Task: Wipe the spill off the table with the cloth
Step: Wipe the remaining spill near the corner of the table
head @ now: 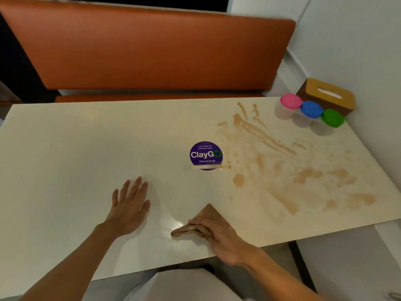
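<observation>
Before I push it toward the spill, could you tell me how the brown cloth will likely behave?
The cloth looks soft and floppy, lying folded under the right hand, so it will probably bunch when pushed. On the glossy table it should slide easily.

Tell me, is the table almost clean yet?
Not yet. The white table near the left hand looks clean and shiny. The right hand presses the brown cloth down by the front edge. Brown smears of the spill cover the right side, from the purple sticker toward the coloured tubs.
</observation>
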